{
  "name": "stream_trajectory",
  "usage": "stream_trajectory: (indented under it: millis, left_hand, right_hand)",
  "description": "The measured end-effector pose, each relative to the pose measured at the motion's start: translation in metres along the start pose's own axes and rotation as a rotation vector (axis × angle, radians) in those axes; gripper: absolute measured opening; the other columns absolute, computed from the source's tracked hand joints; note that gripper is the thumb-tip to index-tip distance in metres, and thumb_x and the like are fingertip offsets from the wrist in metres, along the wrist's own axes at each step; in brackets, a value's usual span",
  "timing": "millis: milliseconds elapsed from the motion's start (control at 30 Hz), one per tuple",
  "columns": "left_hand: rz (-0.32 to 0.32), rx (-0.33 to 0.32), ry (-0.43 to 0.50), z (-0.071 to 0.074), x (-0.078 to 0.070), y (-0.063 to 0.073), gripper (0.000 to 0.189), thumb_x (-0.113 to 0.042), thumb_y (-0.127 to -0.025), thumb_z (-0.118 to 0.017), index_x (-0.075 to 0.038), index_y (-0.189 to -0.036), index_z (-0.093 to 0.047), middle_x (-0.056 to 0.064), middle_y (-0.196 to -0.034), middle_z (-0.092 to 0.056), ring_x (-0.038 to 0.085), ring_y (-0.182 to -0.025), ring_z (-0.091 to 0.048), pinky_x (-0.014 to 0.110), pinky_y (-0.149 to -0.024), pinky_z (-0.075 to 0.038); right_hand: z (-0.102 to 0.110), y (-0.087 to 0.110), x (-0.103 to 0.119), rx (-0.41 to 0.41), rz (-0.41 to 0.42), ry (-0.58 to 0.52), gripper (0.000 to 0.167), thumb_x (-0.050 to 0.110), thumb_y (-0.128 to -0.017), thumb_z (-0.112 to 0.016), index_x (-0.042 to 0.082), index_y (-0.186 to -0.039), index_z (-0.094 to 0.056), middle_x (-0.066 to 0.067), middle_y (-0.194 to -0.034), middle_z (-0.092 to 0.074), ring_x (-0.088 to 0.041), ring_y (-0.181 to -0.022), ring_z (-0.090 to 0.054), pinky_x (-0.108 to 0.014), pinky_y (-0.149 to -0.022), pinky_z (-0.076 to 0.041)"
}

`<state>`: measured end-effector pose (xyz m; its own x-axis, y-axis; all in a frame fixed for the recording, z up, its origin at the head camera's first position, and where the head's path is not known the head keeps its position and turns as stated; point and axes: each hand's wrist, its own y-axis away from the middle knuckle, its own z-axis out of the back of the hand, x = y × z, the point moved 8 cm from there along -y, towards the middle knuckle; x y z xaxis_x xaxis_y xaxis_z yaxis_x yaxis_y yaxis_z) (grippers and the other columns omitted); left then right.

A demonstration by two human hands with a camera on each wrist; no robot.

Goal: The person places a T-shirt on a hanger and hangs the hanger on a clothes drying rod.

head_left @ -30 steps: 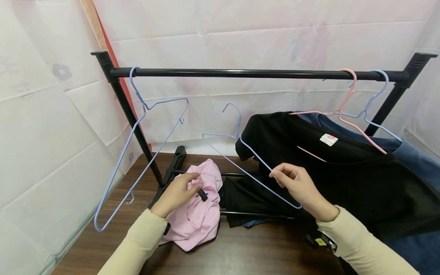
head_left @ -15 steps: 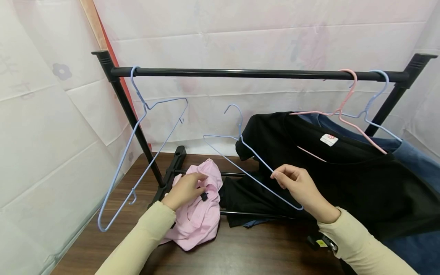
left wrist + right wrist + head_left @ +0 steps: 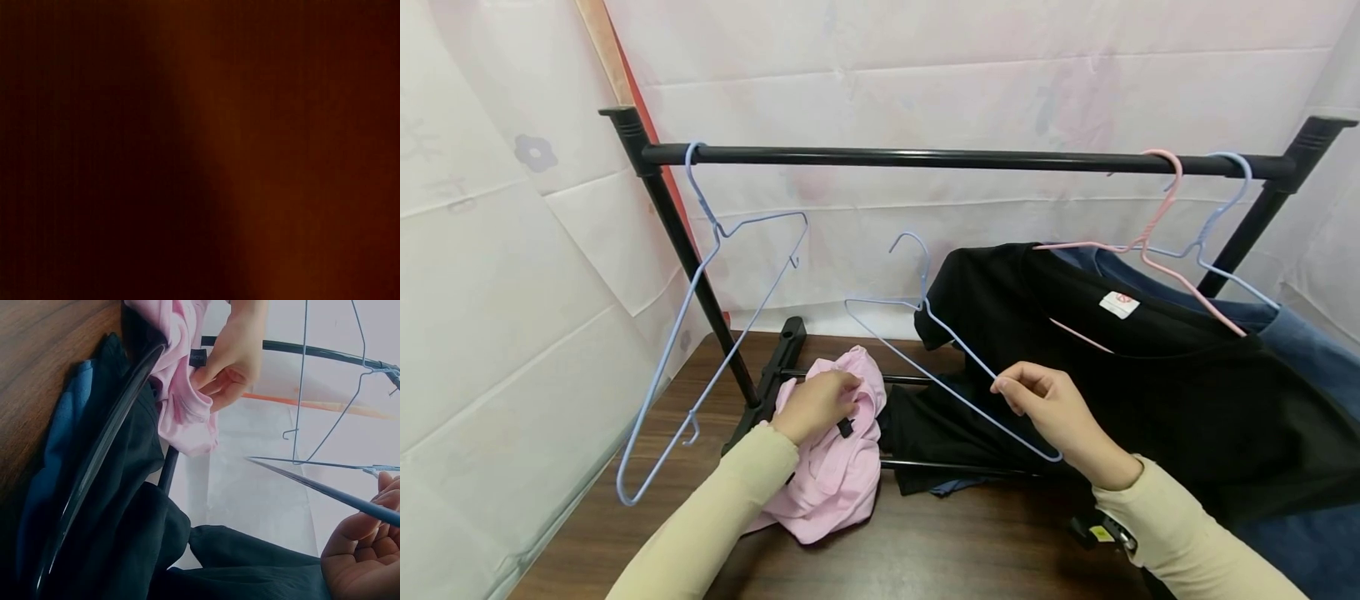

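Observation:
My left hand rests on a crumpled pink garment lying on the wooden table by the rack's foot. The right wrist view shows my left hand curled round a fold of the pink garment, next to its black label. My right hand pinches the sloping arm of a light blue wire hanger, held in the air in front of the rack with its hook up. That hanger carries nothing and crosses my right hand. The left wrist view is dark and shows nothing.
A black rail spans the rack. An empty blue hanger hangs at its left end. At the right, a pink hanger carries a black T-shirt and a blue hanger carries a blue garment. White sheets surround the table.
My left hand has moved forward onto the pink garment and closed on a fold of it. My right hand and its hanger have stayed almost still.

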<state>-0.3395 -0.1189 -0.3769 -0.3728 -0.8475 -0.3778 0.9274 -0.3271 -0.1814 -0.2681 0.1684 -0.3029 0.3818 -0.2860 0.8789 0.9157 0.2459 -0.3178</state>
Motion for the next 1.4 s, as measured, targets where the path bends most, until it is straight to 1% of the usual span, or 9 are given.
stream_trajectory:
  millis: [133, 333, 467, 567, 700, 867, 933, 1200, 1400]
  left_hand:
    - [-0.014, -0.008, -0.012, 0.000, -0.002, -0.004, 0.028, -0.014, -0.087, -0.072, -0.007, -0.114, -0.071, 0.007, -0.106, -0.074, 0.023, -0.103, -0.069, 0.042, -0.089, -0.054]
    - [-0.046, -0.027, -0.054, -0.001, -0.004, -0.007, 0.020, -0.018, -0.090, -0.070, -0.008, -0.107, -0.074, 0.004, -0.098, -0.075, 0.020, -0.092, -0.070, 0.039, -0.082, -0.055]
    - [-0.052, -0.048, -0.055, 0.001, -0.003, -0.008, 0.014, -0.016, -0.091, -0.069, -0.010, -0.100, -0.075, 0.001, -0.093, -0.075, 0.016, -0.085, -0.067, 0.036, -0.078, -0.054]
    - [-0.062, -0.069, -0.043, 0.005, -0.004, -0.008, 0.010, -0.014, -0.089, -0.069, -0.009, -0.095, -0.076, 0.001, -0.089, -0.075, 0.015, -0.080, -0.065, 0.036, -0.078, -0.054]
    - [-0.064, -0.069, -0.019, 0.012, -0.006, -0.009, 0.007, -0.014, -0.089, -0.071, -0.009, -0.090, -0.076, 0.001, -0.084, -0.073, 0.014, -0.076, -0.062, 0.036, -0.076, -0.053]
    - [-0.077, -0.068, 0.014, 0.022, -0.011, -0.012, 0.007, -0.013, -0.090, -0.070, -0.009, -0.085, -0.073, 0.000, -0.074, -0.067, 0.012, -0.069, -0.056, 0.031, -0.068, -0.049]
    - [-0.080, -0.070, 0.016, 0.025, -0.012, -0.014, 0.008, -0.013, -0.090, -0.068, -0.008, -0.084, -0.072, 0.000, -0.072, -0.064, 0.012, -0.068, -0.054, 0.029, -0.066, -0.047]
    - [-0.055, -0.062, 0.042, 0.035, -0.015, -0.022, 0.009, -0.015, -0.094, -0.065, -0.008, -0.091, -0.070, 0.004, -0.083, -0.069, 0.013, -0.073, -0.060, 0.031, -0.070, -0.051]
    - [-0.078, -0.113, 0.072, 0.054, -0.023, -0.027, 0.011, -0.018, -0.095, -0.065, -0.010, -0.090, -0.071, 0.002, -0.082, -0.069, 0.014, -0.075, -0.061, 0.034, -0.072, -0.052]
  right_hand:
    - [0.001, 0.000, -0.001, -0.002, -0.002, -0.006, 0.019, 0.019, -0.098, -0.061, 0.002, -0.090, -0.066, 0.005, -0.065, -0.047, -0.017, -0.060, -0.044, -0.029, -0.055, -0.038]
    - [0.002, 0.001, -0.004, 0.002, -0.021, -0.008, 0.020, 0.020, -0.098, -0.061, 0.002, -0.090, -0.066, 0.005, -0.066, -0.047, -0.022, -0.059, -0.042, -0.031, -0.053, -0.037]
    - [0.002, 0.002, -0.005, 0.006, -0.030, -0.005, 0.020, 0.020, -0.098, -0.061, 0.002, -0.091, -0.066, 0.004, -0.066, -0.047, -0.018, -0.056, -0.040, -0.032, -0.052, -0.036]
    - [0.002, 0.002, -0.006, 0.006, -0.036, 0.002, 0.021, 0.021, -0.098, -0.061, 0.002, -0.091, -0.066, 0.004, -0.067, -0.047, -0.018, -0.057, -0.040, -0.031, -0.052, -0.036]
    - [0.004, 0.002, -0.007, 0.003, -0.034, 0.015, 0.020, 0.022, -0.098, -0.061, 0.003, -0.091, -0.066, 0.004, -0.066, -0.047, -0.023, -0.059, -0.042, -0.030, -0.054, -0.037]
    - [0.006, 0.002, -0.009, -0.002, -0.029, 0.022, 0.019, 0.022, -0.098, -0.061, 0.006, -0.091, -0.067, 0.005, -0.065, -0.047, -0.017, -0.057, -0.041, -0.032, -0.051, -0.036]
    - [0.007, 0.003, -0.009, -0.004, -0.031, 0.020, 0.019, 0.023, -0.098, -0.061, 0.006, -0.091, -0.067, 0.005, -0.065, -0.047, -0.018, -0.058, -0.042, -0.031, -0.052, -0.037]
    - [0.007, 0.003, -0.009, -0.005, -0.031, 0.002, 0.019, 0.020, -0.098, -0.061, 0.003, -0.090, -0.066, 0.005, -0.065, -0.047, -0.015, -0.056, -0.040, -0.032, -0.050, -0.035]
    - [0.008, 0.004, -0.009, -0.009, -0.024, -0.003, 0.018, 0.018, -0.098, -0.061, 0.002, -0.090, -0.066, 0.005, -0.066, -0.047, -0.015, -0.057, -0.041, -0.032, -0.051, -0.035]
